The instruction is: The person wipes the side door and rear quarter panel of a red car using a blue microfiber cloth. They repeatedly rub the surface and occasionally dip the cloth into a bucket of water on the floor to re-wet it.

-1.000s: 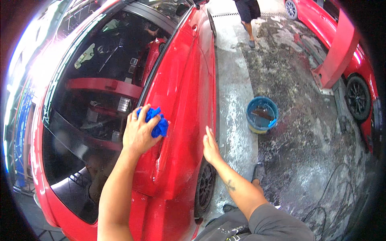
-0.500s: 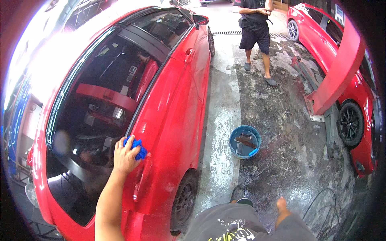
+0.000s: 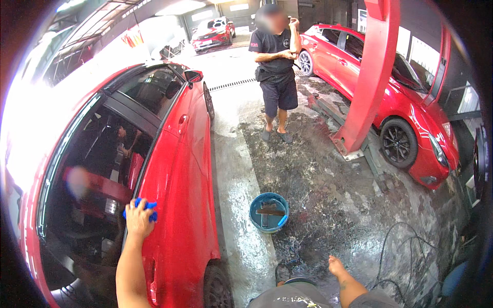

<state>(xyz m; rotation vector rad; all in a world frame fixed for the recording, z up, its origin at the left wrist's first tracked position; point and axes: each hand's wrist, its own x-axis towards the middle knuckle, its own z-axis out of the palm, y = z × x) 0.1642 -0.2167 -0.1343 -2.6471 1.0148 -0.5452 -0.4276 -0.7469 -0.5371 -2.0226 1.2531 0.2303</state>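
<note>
I had L hand (image 3: 138,222) gripping blue cloth (image 3: 153,206) on red car (image 3: 177,195); wipe prob unfinished, couldn't tell done vs left. R hand (image 3: 336,266) grip unclear.

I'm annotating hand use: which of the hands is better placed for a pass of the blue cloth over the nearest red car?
Probably the left hand: it holds the blue cloth at the side of the nearest red car. The right hand appears empty, out over the floor, away from that car.

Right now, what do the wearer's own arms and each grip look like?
The left grip and right grip are ungloved. Left forearm is bare; right forearm, also bare, bears a small dark marking. The right sleeve is short, dark grey.
</note>
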